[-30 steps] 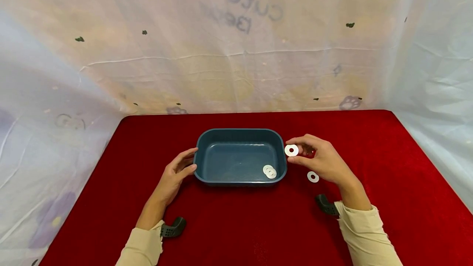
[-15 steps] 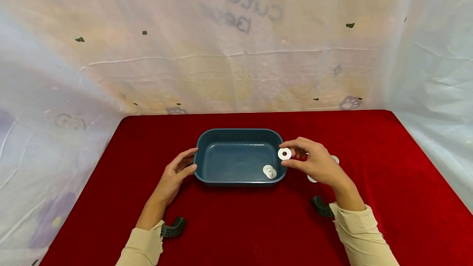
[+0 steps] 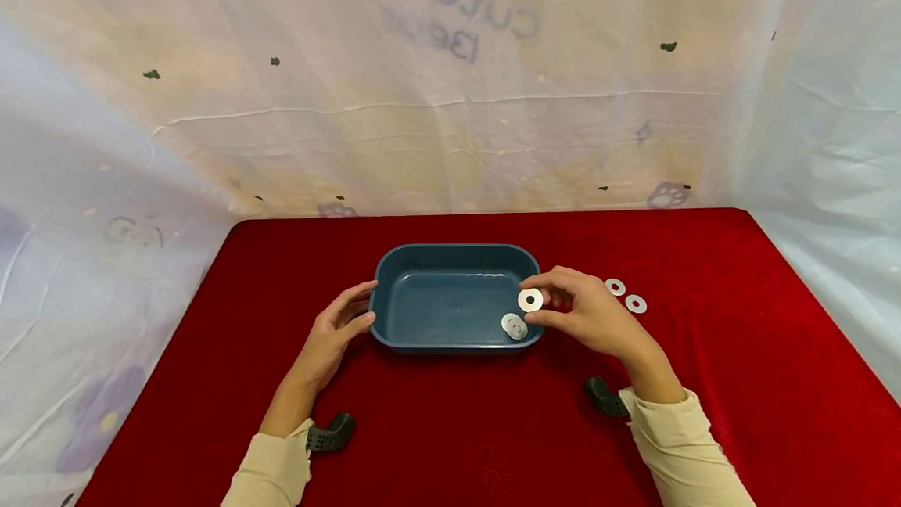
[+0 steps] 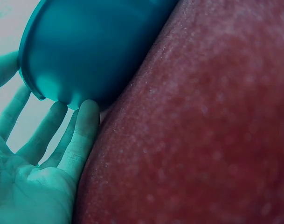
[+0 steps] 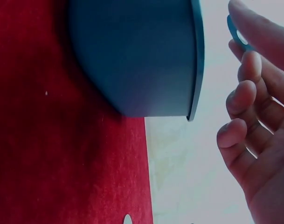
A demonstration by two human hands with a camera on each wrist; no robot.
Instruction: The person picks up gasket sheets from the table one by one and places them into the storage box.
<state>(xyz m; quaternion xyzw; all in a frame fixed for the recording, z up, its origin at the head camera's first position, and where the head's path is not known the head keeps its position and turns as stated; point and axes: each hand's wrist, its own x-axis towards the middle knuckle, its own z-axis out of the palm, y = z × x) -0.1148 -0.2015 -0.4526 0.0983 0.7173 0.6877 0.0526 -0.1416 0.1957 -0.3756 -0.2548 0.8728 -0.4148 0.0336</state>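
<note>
My right hand (image 3: 587,307) pinches a flat silvery washer (image 3: 521,301) between thumb and fingers, over the right end of a blue-grey plastic tub (image 3: 443,349). In the right wrist view, the washer (image 5: 232,29) is held on edge above the tub's rim, and the other fingers curl loosely. Two overlapping washers (image 3: 517,329) lie inside, at the tub's near right corner. At the opposite end my left hand (image 3: 332,339) touches the tub with thumb and fingers at the rim. Its fairly straight fingers (image 4: 87,123) rest against the outer wall in the left wrist view.
Two more washers, one farther back (image 3: 615,286) and one slightly nearer (image 3: 636,303), lie on the red cloth (image 3: 450,429) right of the tub. A pale printed curtain (image 3: 450,139) hangs behind the table and along both sides. A dark mount sits at each wrist.
My right hand has carried its washer leftward, from beside the tub to over its right end. Two washers on the cloth have come into view behind it; a nearer one is now hidden.
</note>
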